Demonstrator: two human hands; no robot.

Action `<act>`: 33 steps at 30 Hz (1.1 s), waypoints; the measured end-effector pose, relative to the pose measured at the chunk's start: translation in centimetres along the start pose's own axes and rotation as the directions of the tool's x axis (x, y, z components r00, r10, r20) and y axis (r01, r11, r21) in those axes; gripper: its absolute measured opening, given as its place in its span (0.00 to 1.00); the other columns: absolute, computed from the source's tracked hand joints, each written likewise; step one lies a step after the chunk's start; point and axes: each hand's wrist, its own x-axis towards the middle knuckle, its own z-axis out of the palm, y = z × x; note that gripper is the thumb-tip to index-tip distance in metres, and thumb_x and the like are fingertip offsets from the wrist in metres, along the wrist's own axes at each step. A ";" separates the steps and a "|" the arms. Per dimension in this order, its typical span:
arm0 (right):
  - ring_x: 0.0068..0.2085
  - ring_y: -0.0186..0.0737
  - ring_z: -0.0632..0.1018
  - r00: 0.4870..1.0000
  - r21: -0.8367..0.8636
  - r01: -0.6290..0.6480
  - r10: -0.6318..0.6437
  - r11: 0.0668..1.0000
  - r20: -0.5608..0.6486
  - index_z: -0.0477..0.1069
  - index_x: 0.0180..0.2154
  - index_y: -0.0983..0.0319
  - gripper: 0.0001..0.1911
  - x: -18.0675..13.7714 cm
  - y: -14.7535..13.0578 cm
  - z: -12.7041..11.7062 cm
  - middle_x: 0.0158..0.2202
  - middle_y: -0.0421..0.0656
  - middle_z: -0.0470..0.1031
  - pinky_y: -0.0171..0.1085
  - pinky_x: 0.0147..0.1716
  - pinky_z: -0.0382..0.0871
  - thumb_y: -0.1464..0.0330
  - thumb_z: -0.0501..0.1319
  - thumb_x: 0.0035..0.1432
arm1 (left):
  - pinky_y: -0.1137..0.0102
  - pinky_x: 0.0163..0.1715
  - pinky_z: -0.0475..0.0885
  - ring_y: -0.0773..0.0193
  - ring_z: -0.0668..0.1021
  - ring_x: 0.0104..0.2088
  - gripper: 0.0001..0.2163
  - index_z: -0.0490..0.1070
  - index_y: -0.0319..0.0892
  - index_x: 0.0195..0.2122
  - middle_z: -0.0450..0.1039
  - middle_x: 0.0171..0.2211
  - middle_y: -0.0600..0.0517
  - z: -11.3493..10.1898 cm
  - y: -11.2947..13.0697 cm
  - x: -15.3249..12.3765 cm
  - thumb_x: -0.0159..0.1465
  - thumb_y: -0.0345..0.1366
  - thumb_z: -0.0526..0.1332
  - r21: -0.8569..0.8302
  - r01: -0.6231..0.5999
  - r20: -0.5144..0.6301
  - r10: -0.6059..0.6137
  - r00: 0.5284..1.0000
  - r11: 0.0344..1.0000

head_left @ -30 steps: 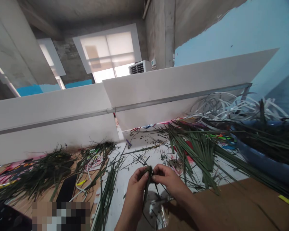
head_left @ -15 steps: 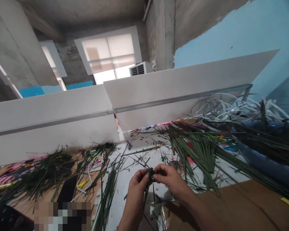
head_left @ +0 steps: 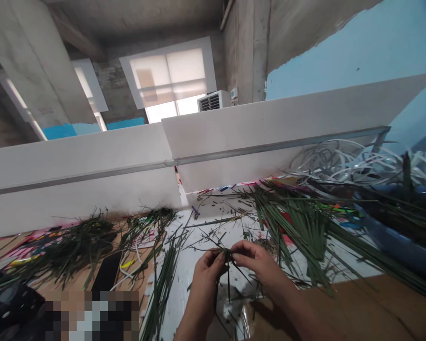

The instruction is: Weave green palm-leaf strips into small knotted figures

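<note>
A small dark-green piece of worked leaf strips [head_left: 228,256] is pinched between both hands, with thin strip ends hanging below it. My left hand [head_left: 209,271] has thumb and fingers closed on its left side. From the right, my right hand [head_left: 254,261] grips the same piece between thumb and fingertips. The piece is small and partly covered by the fingers, so its shape is hard to make out. Beneath the hands lies a white tabletop [head_left: 184,284] strewn with leaf scraps. A bundle of long green leaf strips [head_left: 163,284] lies left of my left hand.
Fan-like green leaves [head_left: 307,232] spread to the right, beside a blue basin [head_left: 383,237] holding dark strips. White plastic bands [head_left: 333,158] coil behind. Brown cardboard [head_left: 369,308] covers the front right. Leaf scraps [head_left: 88,237], a black phone [head_left: 107,271] and a white cable [head_left: 129,273] lie left.
The view has shifted slightly, moving the surroundings right in the picture. The strips hanging from the piece spread differently now. Both hands keep their pinch on it.
</note>
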 end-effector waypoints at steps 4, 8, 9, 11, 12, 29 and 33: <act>0.29 0.38 0.72 1.000 -0.041 0.000 0.000 0.999 0.003 0.77 0.30 0.62 0.12 0.0 0.1 -0.1 0.26 0.40 0.75 0.37 0.32 0.64 0.61 0.70 0.47 | 0.69 0.40 0.69 0.61 0.76 0.37 0.14 0.80 0.39 0.36 0.79 0.36 0.47 -0.2 -0.3 0.1 0.53 0.43 0.73 -0.042 0.003 -0.034 -0.004 0.999 0.999; 0.26 0.36 0.70 0.998 -0.075 -0.042 0.045 0.996 0.038 0.74 0.27 0.62 0.12 0.0 0.1 0.1 0.22 0.38 0.73 0.36 0.28 0.61 0.61 0.71 0.44 | 0.69 0.40 0.69 0.62 0.75 0.36 0.15 0.79 0.39 0.36 0.77 0.34 0.49 -0.4 -0.7 0.3 0.52 0.43 0.74 -0.054 -0.017 -0.008 0.016 1.000 0.998; 0.26 0.36 0.70 0.998 -0.080 -0.041 0.044 0.996 0.039 0.73 0.26 0.62 0.12 -0.1 0.1 0.2 0.22 0.38 0.72 0.36 0.28 0.61 0.61 0.71 0.44 | 0.69 0.40 0.69 0.61 0.75 0.37 0.15 0.79 0.39 0.36 0.77 0.33 0.49 -0.4 -0.8 0.4 0.52 0.42 0.74 -0.049 -0.026 0.000 0.026 1.000 0.998; 0.26 0.36 0.69 0.999 -0.085 -0.029 0.032 0.996 0.027 0.73 0.26 0.61 0.13 -0.1 0.1 0.3 0.22 0.37 0.71 0.36 0.29 0.61 0.61 0.71 0.43 | 0.69 0.40 0.69 0.61 0.75 0.37 0.14 0.78 0.39 0.35 0.77 0.34 0.49 -0.4 -0.8 0.5 0.52 0.42 0.74 -0.034 -0.041 -0.004 0.041 0.999 0.999; 0.27 0.36 0.70 1.000 -0.082 -0.021 0.023 0.996 0.018 0.73 0.27 0.61 0.13 -0.1 0.1 0.4 0.23 0.37 0.71 0.36 0.29 0.62 0.61 0.72 0.43 | 0.69 0.40 0.69 0.61 0.75 0.36 0.14 0.79 0.39 0.35 0.78 0.33 0.49 -0.4 -0.7 0.5 0.52 0.41 0.74 -0.021 -0.047 -0.016 0.047 0.999 0.999; 0.32 0.41 0.76 0.997 -0.043 0.045 -0.047 0.998 -0.055 0.78 0.30 0.63 0.16 -0.2 -0.3 0.4 0.28 0.41 0.78 0.39 0.35 0.68 0.58 0.73 0.44 | 0.68 0.40 0.71 0.59 0.78 0.35 0.14 0.81 0.39 0.31 0.81 0.32 0.47 0.3 -0.2 0.2 0.45 0.37 0.76 0.065 -0.093 -0.092 0.099 0.991 0.994; 0.34 0.43 0.77 0.995 -0.037 0.061 -0.064 0.997 -0.074 0.78 0.31 0.62 0.16 -0.3 -0.1 0.9 0.30 0.42 0.79 0.40 0.38 0.70 0.59 0.75 0.43 | 0.66 0.40 0.71 0.58 0.78 0.34 0.13 0.80 0.39 0.29 0.81 0.30 0.47 0.5 -0.2 0.2 0.43 0.36 0.77 0.059 -0.111 -0.137 0.119 0.983 0.992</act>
